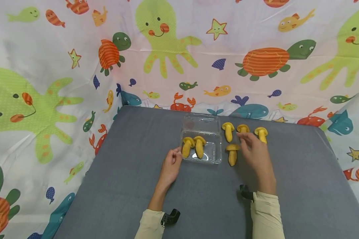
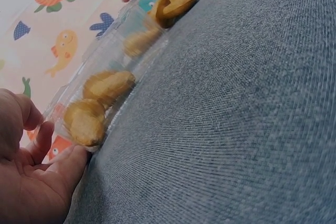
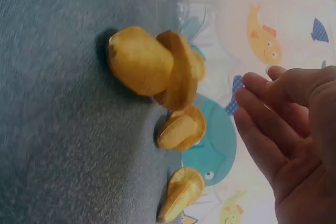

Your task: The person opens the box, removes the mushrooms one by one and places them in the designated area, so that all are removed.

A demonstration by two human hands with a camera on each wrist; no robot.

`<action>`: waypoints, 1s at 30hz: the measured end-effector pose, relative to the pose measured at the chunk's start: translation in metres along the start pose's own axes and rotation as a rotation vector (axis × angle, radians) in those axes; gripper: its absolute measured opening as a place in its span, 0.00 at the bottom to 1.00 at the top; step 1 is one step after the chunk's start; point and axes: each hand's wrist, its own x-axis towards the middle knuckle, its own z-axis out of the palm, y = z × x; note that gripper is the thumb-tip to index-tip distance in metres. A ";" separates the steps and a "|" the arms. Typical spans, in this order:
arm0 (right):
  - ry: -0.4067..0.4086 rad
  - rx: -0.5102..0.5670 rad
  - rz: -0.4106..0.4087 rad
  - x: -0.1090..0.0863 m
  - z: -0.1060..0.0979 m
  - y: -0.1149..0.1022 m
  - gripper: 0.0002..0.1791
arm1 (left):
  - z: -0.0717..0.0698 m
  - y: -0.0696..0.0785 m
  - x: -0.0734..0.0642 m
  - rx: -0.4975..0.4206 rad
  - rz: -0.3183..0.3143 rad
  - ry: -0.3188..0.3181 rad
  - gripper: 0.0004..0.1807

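A clear plastic clamshell box lies with its lid folded back. Inside it, side by side at the left, are two yellow toy mushrooms. My left hand pinches the box's left edge between thumb and fingers; the left wrist view shows the thumb at the lower corner. Right of the box, several more mushrooms lie on the table, the nearest mushroom with its stem toward me. Over this group hovers my right hand, fingers loosely bent and holding nothing. It partly covers the middle mushroom.
A grey cloth covers the table. Behind it and along both sides hangs a white curtain printed with sea animals. Two other mushrooms, one left and one right, lie toward the back edge.
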 end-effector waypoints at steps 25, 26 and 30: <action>-0.205 0.031 -0.174 0.011 0.052 -0.056 0.19 | -0.001 -0.033 0.012 0.044 0.033 -0.012 0.12; -0.219 0.005 -0.170 0.012 0.055 -0.059 0.20 | 0.000 -0.033 0.012 0.042 0.033 -0.011 0.13; -0.263 -0.105 -0.149 0.016 0.067 -0.064 0.20 | 0.001 -0.031 0.012 0.039 0.034 -0.012 0.11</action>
